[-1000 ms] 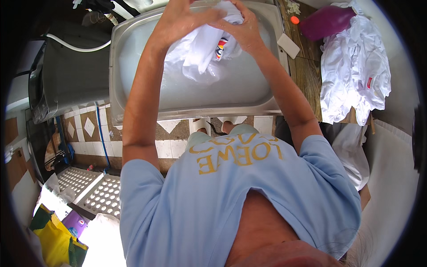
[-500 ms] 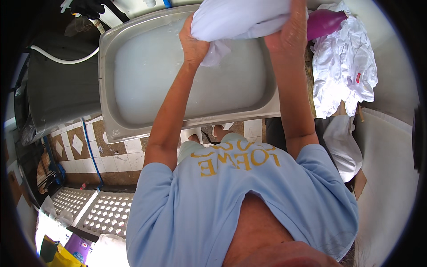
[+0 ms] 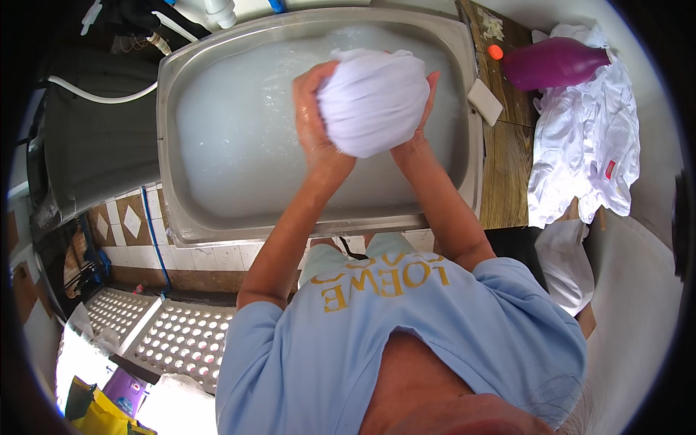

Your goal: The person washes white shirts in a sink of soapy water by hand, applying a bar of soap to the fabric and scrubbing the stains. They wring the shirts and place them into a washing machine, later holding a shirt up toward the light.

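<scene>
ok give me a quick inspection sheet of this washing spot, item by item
surface: steel sink full of cloudy soapy water
job's things: white cloth bunched into a ball above the water
clutter: white soap bar, purple bottle and pile of white garments on the wooden counter
grippers: left hand and right hand press the cloth from both sides
cables: white hose and blue hose left of the sink
surroundings: perforated white trays on the floor, patterned tiles

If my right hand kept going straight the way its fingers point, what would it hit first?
Probably the far wall of the steel sink. The right hand points up-picture along the bunched white cloth; depth is hard to judge.
</scene>
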Available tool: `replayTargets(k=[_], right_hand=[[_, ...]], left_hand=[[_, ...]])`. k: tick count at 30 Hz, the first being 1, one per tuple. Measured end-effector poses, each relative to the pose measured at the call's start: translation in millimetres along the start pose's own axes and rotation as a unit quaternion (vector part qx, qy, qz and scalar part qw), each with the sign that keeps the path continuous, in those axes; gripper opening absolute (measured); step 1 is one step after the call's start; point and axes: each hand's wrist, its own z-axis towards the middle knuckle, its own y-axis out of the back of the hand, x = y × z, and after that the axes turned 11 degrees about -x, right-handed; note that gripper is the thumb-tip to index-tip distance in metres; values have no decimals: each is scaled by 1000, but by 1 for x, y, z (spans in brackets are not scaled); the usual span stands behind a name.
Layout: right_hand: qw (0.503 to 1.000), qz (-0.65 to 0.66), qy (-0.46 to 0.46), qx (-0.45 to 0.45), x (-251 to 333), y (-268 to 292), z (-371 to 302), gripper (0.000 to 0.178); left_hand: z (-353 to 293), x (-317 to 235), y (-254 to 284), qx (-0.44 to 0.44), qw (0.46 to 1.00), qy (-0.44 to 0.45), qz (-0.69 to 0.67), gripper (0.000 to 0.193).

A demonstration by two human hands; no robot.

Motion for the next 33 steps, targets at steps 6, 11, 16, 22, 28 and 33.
replayTargets(k=[6, 11, 16, 22, 28, 33], right_hand=[[980, -182, 55, 56, 22, -39, 4, 44], [962, -223, 46, 148, 10, -43, -11, 38], [974, -222, -53, -3, 18, -42, -14, 31], [956, -234, -168, 60, 24, 0, 11, 23], [817, -487, -272, 149, 34, -55, 18, 14], [546, -692, -51, 469, 29, -59, 44, 18]], left_hand=[[-26, 37, 52, 79, 828, 477, -285, 96], [9, 44, 39, -36, 725, 556, -404, 76], [19, 21, 22, -36, 873, 436, -216, 34], [17, -2, -1, 115, 992, 12, 41, 19], [-8, -35, -18, 135, 949, -196, 207, 23], [-24, -31, -19, 166, 922, -275, 217, 20]])
